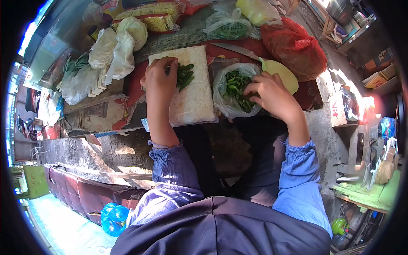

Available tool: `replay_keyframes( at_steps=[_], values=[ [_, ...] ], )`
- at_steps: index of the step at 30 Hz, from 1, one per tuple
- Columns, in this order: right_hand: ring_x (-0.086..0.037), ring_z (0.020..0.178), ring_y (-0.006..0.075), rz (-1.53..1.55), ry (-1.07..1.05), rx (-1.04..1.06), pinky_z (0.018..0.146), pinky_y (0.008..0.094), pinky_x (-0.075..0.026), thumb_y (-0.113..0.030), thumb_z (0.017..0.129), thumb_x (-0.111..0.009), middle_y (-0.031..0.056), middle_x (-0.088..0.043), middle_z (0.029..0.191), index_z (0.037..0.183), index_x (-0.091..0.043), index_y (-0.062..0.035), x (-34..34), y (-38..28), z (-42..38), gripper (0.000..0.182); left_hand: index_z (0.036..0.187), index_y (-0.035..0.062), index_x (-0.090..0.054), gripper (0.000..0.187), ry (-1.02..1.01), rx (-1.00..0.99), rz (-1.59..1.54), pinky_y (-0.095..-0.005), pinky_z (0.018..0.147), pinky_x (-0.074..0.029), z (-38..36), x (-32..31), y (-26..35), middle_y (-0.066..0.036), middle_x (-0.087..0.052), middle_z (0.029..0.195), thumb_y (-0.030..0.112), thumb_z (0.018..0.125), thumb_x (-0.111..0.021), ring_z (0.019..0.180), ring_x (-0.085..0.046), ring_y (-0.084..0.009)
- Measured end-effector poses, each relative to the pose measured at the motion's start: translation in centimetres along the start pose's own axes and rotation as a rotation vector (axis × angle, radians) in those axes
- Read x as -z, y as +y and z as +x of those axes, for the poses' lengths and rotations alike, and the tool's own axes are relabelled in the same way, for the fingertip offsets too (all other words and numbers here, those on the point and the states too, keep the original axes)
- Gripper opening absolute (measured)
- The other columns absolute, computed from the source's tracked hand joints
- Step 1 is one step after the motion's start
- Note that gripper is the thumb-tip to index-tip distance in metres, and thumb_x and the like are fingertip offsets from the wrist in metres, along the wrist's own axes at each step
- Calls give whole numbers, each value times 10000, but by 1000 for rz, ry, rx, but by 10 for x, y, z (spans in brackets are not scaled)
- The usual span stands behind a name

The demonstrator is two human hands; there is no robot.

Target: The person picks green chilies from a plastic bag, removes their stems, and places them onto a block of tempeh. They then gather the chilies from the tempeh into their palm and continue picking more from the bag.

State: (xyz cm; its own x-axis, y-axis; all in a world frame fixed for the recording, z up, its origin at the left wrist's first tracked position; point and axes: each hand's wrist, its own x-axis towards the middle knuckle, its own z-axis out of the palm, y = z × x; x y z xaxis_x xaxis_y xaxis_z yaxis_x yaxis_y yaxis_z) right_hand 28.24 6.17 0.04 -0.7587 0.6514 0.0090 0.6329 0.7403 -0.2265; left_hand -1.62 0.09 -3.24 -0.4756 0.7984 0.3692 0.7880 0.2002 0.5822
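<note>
By the table's (pixel 87 112) near edge, your left hand (pixel 161 75) bends beside slender green pods (pixel 185 77) on an oblong slab (pixel 193 106), your right hand (pixel 272 92) at a filmy bag (pixel 222 104); fingers curled, grip unclear.

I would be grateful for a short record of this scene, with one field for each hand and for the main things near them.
Left hand: fingers curled over the white board, beside the greens; grip unclear
Right hand: fingers at the greens in the clear bag; grip unclear
White board: some greens lie on it, close to the left hand
Clear bag: open, right of the board, holding more greens
Knife: lying beyond the clear bag, untouched
Red bag: right of the knife
</note>
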Motion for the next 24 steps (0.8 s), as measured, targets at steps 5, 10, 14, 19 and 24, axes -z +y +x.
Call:
replay_keyframes(
  at_steps=[5, 10, 14, 19, 24],
  values=[
    [-593, 1163, 280, -14, 29, -18, 1039, 495, -421, -111, 816, -788, 51, -692, 1081, 984, -758, -103, -4, 2, 1, 171, 1092, 69, -764, 283, 26, 6, -34, -399, 887, -507, 1, 0, 1, -121, -739, 1057, 314, 989, -668, 975, -710, -289],
    [-605, 1149, 290, -47, 4, -57, 1051, 515, -432, -125, 792, -810, 69, -696, 1078, 954, -743, -78, -2, -1, 2, 181, 1085, 62, -762, 270, 68, -7, -28, -395, 864, -517, 2, 1, 2, -123, -739, 1041, 299, 987, -677, 938, -715, -283],
    [-616, 1135, 297, -77, 26, -29, 1015, 526, -466, -120, 790, -804, 80, -703, 1049, 939, -727, -81, -5, -1, 3, 173, 1076, 56, -759, 256, 113, -12, -18, -385, 833, -530, 4, 2, 4, -126, -739, 1020, 285, 985, -688, 904, -720, -276],
    [-623, 1125, 299, -43, 72, -53, 976, 503, -484, -110, 806, -785, 89, -709, 1037, 974, -733, -79, -5, 1, 10, 179, 1068, 46, -756, 256, 147, -23, -46, -381, 834, -531, 5, 1, 4, -134, -739, 1005, 280, 991, -685, 895, -722, -272],
    [-633, 1025, 341, 4, 177, 82, 929, 452, -500, -122, 794, -799, 124, -694, 1008, 1021, -728, -44, -14, 1, 14, 250, 1066, 39, -753, 261, 153, -21, -56, -376, 831, -531, 5, 0, 5, -138, -741, 1008, 280, 992, -686, 884, -722, -266]
  ],
)
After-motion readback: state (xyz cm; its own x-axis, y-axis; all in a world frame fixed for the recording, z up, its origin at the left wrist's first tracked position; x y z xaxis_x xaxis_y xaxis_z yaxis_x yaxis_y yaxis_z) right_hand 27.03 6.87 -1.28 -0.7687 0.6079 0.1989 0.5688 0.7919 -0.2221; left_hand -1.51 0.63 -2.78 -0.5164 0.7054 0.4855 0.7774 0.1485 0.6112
